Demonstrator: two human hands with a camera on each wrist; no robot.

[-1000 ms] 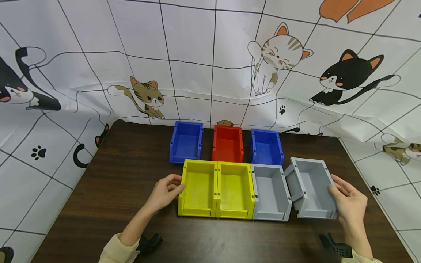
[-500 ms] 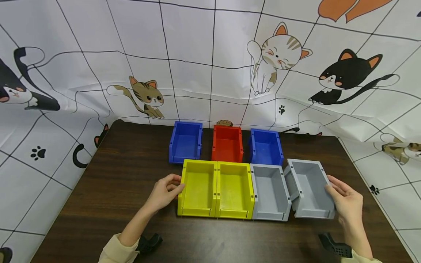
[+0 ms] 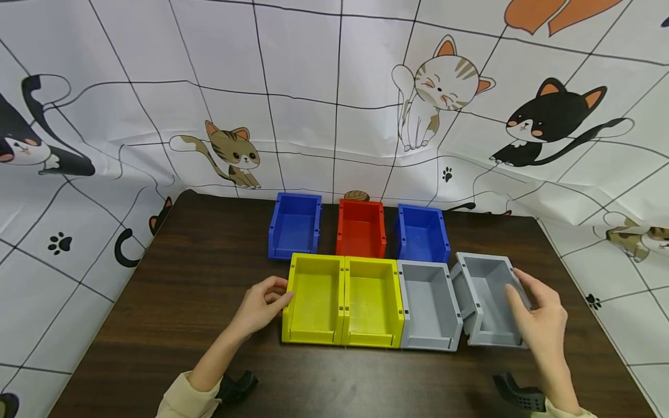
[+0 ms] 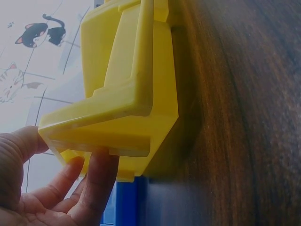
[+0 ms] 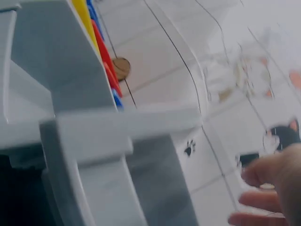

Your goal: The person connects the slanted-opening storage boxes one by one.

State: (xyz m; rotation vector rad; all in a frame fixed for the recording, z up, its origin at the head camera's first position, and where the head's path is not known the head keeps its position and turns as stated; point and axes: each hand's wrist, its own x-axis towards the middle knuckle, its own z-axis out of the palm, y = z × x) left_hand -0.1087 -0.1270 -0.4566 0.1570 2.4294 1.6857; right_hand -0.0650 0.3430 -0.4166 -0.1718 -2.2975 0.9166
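Observation:
Two yellow bins stand side by side in the head view. My left hand [image 3: 263, 307] holds the side of the left yellow bin [image 3: 316, 299], thumb at its rim and fingers under the lip, as the left wrist view also shows. Right of the yellow bins is a grey bin [image 3: 428, 305]. A second grey bin [image 3: 491, 302] stands at the row's right end, slightly turned, with a narrow wedge of gap between the two. My right hand [image 3: 540, 316] overlaps its right side in the head view; in the right wrist view its fingers are spread and apart from the bin.
Behind the row stand a blue bin [image 3: 295, 226], a red bin [image 3: 362, 229] and another blue bin [image 3: 422, 233]. All are on a dark wooden table [image 3: 209, 244]. A white sheet with cat drawings [image 3: 303, 116] hangs behind the table.
The right grey bin moved slightly left toward the other grey bin, then stayed. My right hand has let go of its side and shifted left over it. The left hand keeps its place.

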